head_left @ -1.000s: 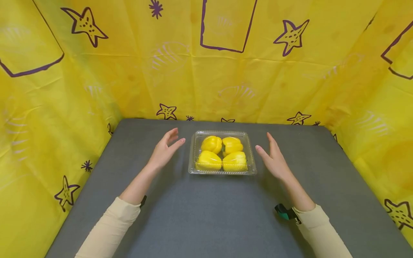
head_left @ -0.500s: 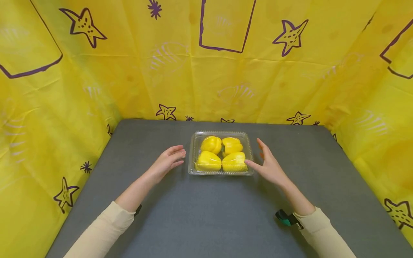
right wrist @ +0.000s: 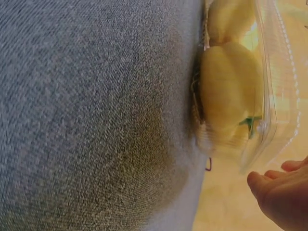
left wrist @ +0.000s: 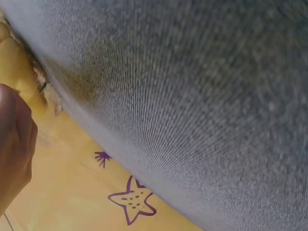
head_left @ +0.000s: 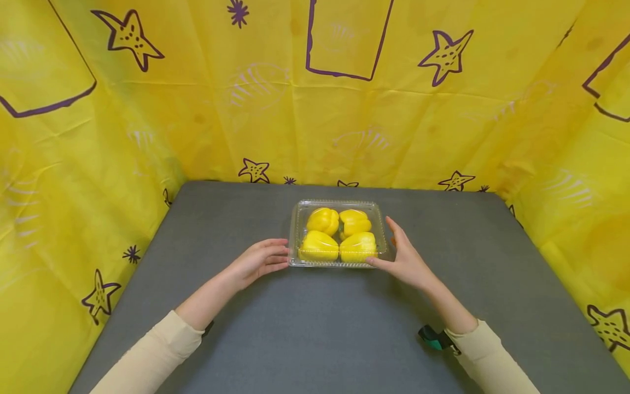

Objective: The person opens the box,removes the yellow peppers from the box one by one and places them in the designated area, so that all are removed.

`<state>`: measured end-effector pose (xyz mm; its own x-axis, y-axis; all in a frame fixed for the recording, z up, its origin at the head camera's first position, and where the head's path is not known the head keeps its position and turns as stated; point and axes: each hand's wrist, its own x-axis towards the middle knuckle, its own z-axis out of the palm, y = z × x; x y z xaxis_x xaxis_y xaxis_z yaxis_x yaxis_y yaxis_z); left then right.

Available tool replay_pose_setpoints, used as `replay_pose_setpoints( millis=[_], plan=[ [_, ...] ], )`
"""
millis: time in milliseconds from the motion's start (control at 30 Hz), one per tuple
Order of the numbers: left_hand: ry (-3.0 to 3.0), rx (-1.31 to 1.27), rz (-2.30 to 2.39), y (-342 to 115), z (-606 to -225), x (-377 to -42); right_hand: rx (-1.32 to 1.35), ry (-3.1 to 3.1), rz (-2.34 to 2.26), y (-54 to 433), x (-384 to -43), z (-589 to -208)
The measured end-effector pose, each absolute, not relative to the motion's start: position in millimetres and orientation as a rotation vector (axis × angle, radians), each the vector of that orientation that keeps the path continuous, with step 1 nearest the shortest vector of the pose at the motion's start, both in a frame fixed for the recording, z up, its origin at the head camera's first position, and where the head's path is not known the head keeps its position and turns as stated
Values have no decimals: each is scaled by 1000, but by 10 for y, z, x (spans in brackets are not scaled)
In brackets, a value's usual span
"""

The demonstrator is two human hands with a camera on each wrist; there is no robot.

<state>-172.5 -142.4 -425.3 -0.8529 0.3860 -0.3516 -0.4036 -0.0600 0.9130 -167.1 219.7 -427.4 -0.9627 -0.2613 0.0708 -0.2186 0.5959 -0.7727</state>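
A clear plastic clamshell box with its lid down sits on the grey table, and several yellow bell peppers lie inside it. At the box's left side is my left hand, fingertips right at the front left rim, fingers fairly straight. My right hand is at the other side, thumb overlapping the front right corner and fingers spread along the right edge. In the right wrist view a pepper with a green stem shows through the box wall, close to the right fingertips. The left wrist view catches only part of the left hand.
The grey cloth-covered table runs up to a yellow curtain printed with starfish and fish bones. This curtain closes off the back and both sides. A dark strap with a green patch sits at the right wrist.
Both hands have come nearer and closed in on the box from its two sides, moving lower toward its front corners. The box stays about where it was.
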Motion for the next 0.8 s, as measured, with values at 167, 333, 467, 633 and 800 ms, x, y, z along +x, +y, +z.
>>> replay_pose_setpoints(
  millis=[167, 333, 467, 633, 800],
  plan=[
    [1641, -32, 1985, -1402, -4289, -1719, -438, 2776, -1316, 2164, -1668, -4293],
    [1597, -55, 2009, -1392, -4321, -1710, -451, 2793, -1317, 2147, -1657, -4329],
    [1592, -55, 2001, -1393, -4351, -1701, -470, 2791, -1314, 2140, -1662, -4367],
    [1584, -40, 1995, -1393, -4385, -1700, -473, 2787, -1306, 2135, -1655, -4377],
    [1577, -17, 1991, -1395, -4402, -1698, -490, 2792, -1302, 2133, -1662, -4387]
  ],
)
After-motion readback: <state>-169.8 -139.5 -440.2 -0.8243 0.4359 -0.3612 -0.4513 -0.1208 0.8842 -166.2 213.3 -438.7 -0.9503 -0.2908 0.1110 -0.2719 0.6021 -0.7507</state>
